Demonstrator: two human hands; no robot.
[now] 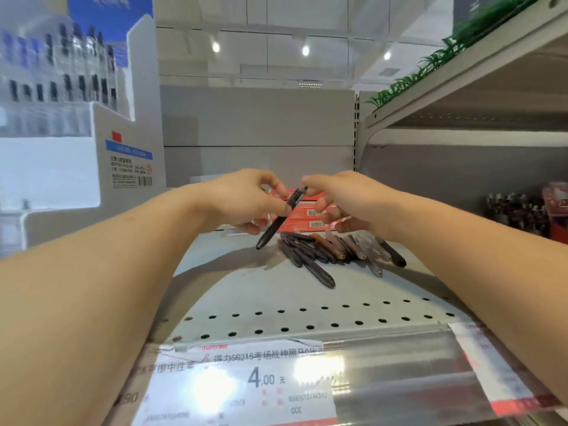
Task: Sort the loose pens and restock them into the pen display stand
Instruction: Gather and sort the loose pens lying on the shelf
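Above the shelf, the left hand pinches a black pen between thumb and curled fingers, the pen slanting down and toward the viewer from the grip. The right hand touches its top end with curled fingers that close on the tip. Just below and nearer than both sets of fingers lies a pile of loose pens, with red boxes behind the fingers and the pen display stand well off to their left.
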